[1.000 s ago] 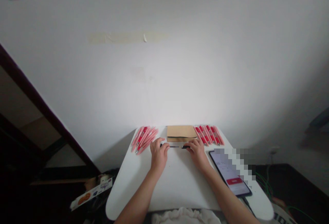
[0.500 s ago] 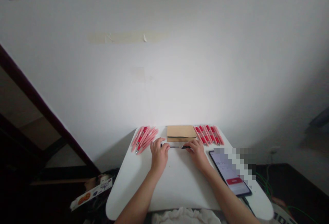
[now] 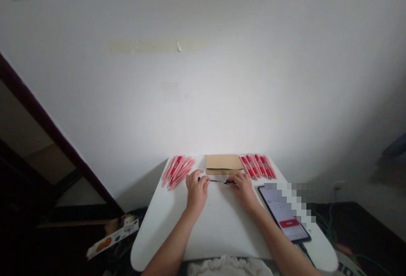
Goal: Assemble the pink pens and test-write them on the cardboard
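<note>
Head view, white tabletop (image 3: 218, 229) against a wall. L hand (image 3: 196, 191) & R hand (image 3: 244, 189) each pinch one end of a slim black-and-silver pen-like rod (image 3: 222, 181), held approx. horiz. btwn them, near tabletop ctr., just in front of a flat kraft-brown item (image 3: 223, 162) (booklet or box, can't tell). Whether rod touches the surface: can't tell. Far L corner: overlapping pile of pink & red pens (image 3: 177, 172), beside L hand. Far R: 2nd group of pink & red pens (image 3: 258, 167), in a slanted row next to the kraft-brown item, just beyond R hand. Smartphone (image 3: 279, 217), screen up w/ red button, lies R of R forearm; dark cable (image 3: 304, 250) at its near end.
</note>
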`<state>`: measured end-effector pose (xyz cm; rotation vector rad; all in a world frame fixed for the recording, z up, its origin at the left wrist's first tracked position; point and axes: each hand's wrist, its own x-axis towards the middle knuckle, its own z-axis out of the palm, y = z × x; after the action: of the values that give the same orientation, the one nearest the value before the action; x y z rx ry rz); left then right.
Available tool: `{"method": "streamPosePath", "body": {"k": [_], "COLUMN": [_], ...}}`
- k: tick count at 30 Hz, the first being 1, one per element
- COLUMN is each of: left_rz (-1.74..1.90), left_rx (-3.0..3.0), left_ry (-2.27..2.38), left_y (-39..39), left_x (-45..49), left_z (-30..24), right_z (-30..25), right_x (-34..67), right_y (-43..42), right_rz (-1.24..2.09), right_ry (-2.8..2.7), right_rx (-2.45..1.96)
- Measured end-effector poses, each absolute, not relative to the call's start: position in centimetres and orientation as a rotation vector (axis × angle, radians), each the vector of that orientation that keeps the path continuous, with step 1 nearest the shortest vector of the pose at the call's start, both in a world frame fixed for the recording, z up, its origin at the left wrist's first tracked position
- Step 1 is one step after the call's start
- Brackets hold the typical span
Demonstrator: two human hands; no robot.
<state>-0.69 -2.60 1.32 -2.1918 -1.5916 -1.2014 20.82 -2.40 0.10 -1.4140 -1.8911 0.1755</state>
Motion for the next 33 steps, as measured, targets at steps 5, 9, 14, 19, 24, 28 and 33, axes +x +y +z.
{"method": "streamPosePath", "body": {"k": [5,9,14,19,24,28,33], "left_rz": [-1.237,-1.289,-1.26,-0.974,-0.716,-0.626,-0.61], "left_rx": [-2.207,-2.183,-2.067,-1.902,-1.809,-1.798,-1.802], "left_ry": [-1.566,-1.59,-1.7,-1.892,-2.07,-2.121,-2.111], "left_y": [-2.5,-2.5,-2.4,-3.1,-3.7,-3.7,-3.7], "left_x": [-0.9,-1.1,-1.2,-1.2,-1.0,-1.0,-1.0], "left_z": [1.2,1.3,1.3,2.2,3.0,3.0,3.1], "right_z": [0.0,-0.1,-0.2,-0.3,-0.3,-0.2,-0.2], "right_x": [20.8,20.9,21.2,21.4,21.7,21.7,21.8], "right_y": [-2.4,-2.3,-2.2,-2.1,-2.1,-2.1,-2.0], "right_rz": [0.174,0.18,0.175,0.167,0.128,0.126,0.128], "right_ry": [-1.889,-1.891,-1.846,-1.777,-1.755,-1.76,-1.776], "right_rx": [-1.426,-1.422,-1.435,-1.432,-1.449,-1.456,-1.469]}}
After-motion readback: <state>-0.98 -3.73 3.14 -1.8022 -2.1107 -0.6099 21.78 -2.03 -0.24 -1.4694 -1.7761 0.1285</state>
